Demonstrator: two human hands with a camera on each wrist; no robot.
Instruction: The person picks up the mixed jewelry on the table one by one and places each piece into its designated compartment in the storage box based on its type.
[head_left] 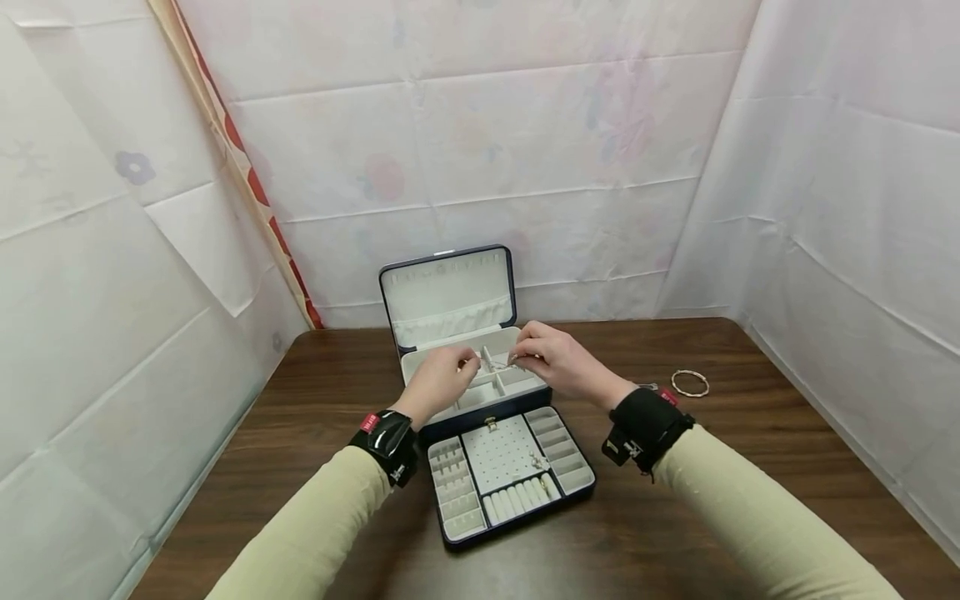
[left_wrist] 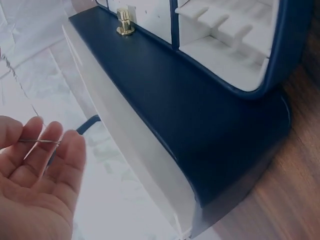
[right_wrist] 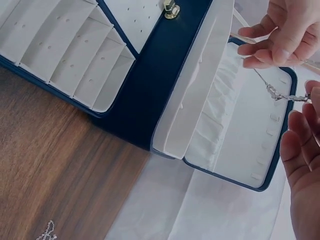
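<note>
A thin silver chain [right_wrist: 272, 92] with a thicker twisted stretch runs between my two hands. My left hand [head_left: 441, 379] pinches one end between thumb and fingers; in the left wrist view, a fine strand crosses the fingers of this hand [left_wrist: 47, 175]. At the other end, my right hand [head_left: 558, 360] holds the chain at its fingertips. Both hands are above the divided lower part of an open navy jewelry box [head_left: 491, 408], whose white compartments they partly hide. The raised lid [head_left: 450, 287] has a white lining, a row of small hooks and a gathered pocket.
In front lies the box's fold-out tray [head_left: 502, 454] with slots, ring rolls and a few small jewelry pieces [head_left: 537, 461]. A thin bangle [head_left: 690, 383] lies on the wooden table to the right. Another silver chain [right_wrist: 48, 231] lies near it. Pale cloth [head_left: 487, 150] hangs behind.
</note>
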